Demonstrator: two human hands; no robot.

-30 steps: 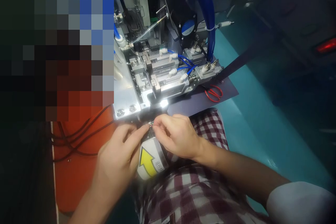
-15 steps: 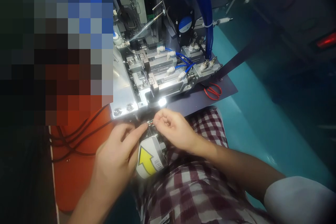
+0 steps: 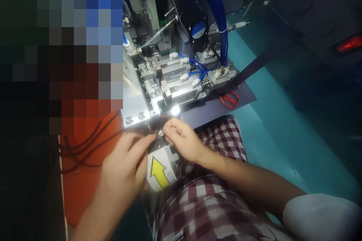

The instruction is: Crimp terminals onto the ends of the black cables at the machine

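Note:
A tiny shiny part (image 3: 160, 133), too small to name, shows between the fingertips of my two hands. My left hand (image 3: 123, 163) comes from the lower left, its thumb and index finger closed at the left end of that part. From the right, my right hand (image 3: 183, 141) pinches at the other end with curled fingers. Both hands are just in front of the machine's lit front edge. Below them is a white cover (image 3: 170, 158) with a yellow arrow (image 3: 158, 171) and dark lettering. The fingers hide much of the small part.
Behind the hands stands a metal machine (image 3: 181, 96) with pneumatic cylinders and blue hoses (image 3: 223, 49). Red-handled scissors (image 3: 229, 99) lie on a dark plate (image 3: 246, 98) at right. Dark cables (image 3: 85, 150) cross an orange surface (image 3: 82, 192) at left. A checkered garment (image 3: 203, 203) covers my lap.
The view has shifted slightly. Both hands have moved a little to the left together, and a bit more of the small shiny part shows between the fingertips.

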